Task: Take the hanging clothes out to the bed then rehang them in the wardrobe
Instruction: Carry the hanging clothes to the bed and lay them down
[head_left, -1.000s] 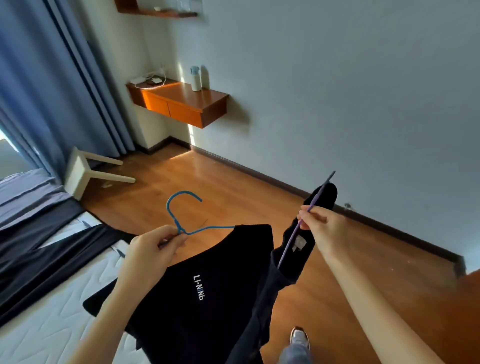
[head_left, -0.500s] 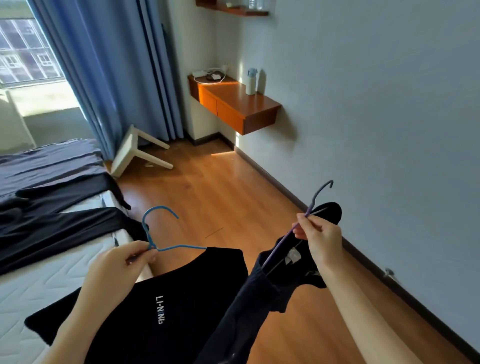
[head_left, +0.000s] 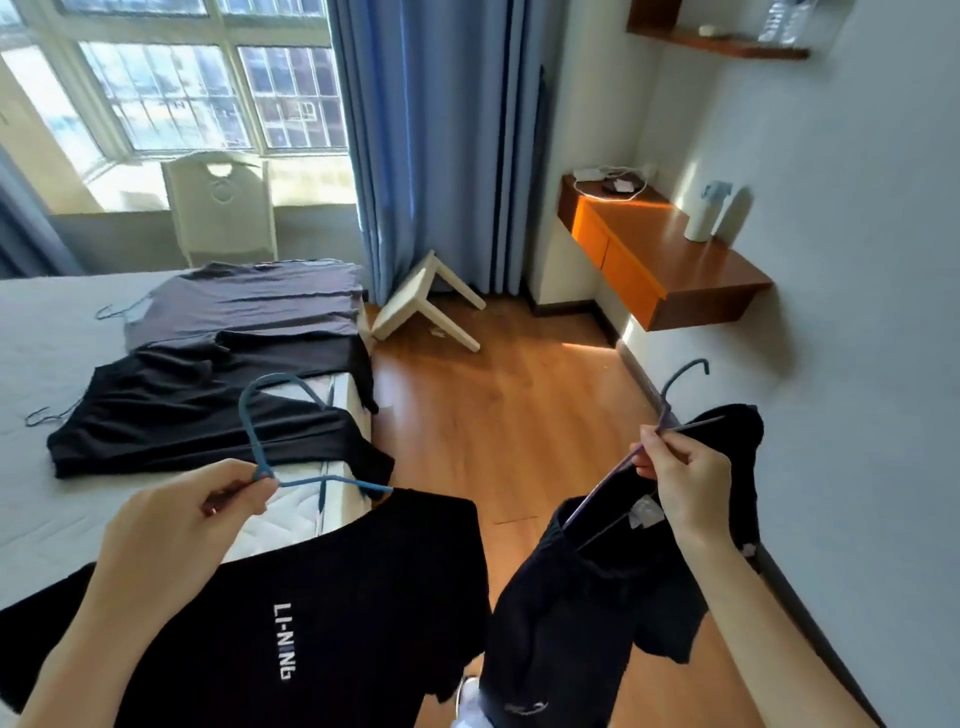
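My left hand pinches the neck of a blue hanger that carries a black T-shirt with white lettering, held over the bed's near corner. My right hand grips a purple-grey hanger bearing a dark garment that hangs over the floor. On the bed lie two dark shirts on hangers, a black one nearer me and a grey one behind it.
A white stool lies tipped over on the wooden floor beside the blue curtain. An orange wall desk with a white bottle juts from the right wall. A white chair stands by the window.
The view has swung left toward the bed and window. Both hands still hold their hangers and have moved with the turn, the left shirt now over the bed corner.
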